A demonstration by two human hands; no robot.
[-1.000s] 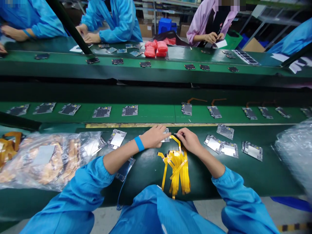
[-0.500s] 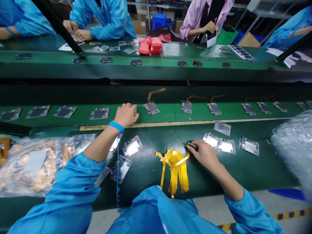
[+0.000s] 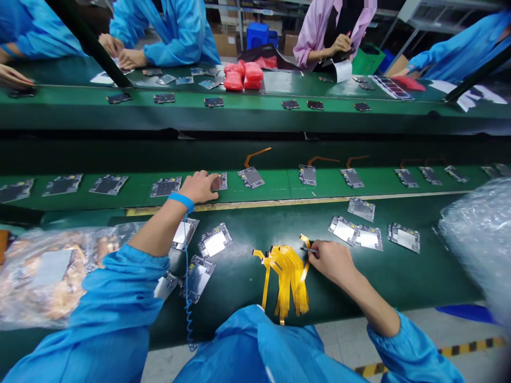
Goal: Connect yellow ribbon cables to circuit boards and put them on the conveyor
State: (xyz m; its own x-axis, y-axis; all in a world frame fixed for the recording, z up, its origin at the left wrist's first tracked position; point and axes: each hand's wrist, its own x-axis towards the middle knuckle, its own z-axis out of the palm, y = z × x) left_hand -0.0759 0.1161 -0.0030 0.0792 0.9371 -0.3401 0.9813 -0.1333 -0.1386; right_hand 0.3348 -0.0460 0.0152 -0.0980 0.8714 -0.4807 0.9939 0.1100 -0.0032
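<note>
My left hand (image 3: 198, 187) reaches to the green belt, its fingers and thumb at the left edge of a circuit board (image 3: 222, 181) lying there. Dark tweezers (image 3: 310, 250) are pinched in my right hand (image 3: 333, 261). Their tips meet a yellow flex cable (image 3: 304, 272), at the right side of a fanned bundle of flex cables (image 3: 284, 276). Several boards with silvery rectangles, such as one circuit board (image 3: 216, 241), lie below my left hand. Another group, including a circuit board (image 3: 404, 238), lies right of my right hand.
Along the belt (image 3: 275, 191) sit more boards, those to the right with orange cables attached. A plastic bag (image 3: 43, 282) lies at left, bubble wrap (image 3: 475, 239) at right. A blue coiled cord (image 3: 188, 314) hangs from my left wristband. Co-workers sit beyond the far belt.
My left hand has shifted left, uncovering more of the board at its fingers. The tweezers have moved slightly down and left, and the cable at their tips has turned. Boards on the belt drifted right.
</note>
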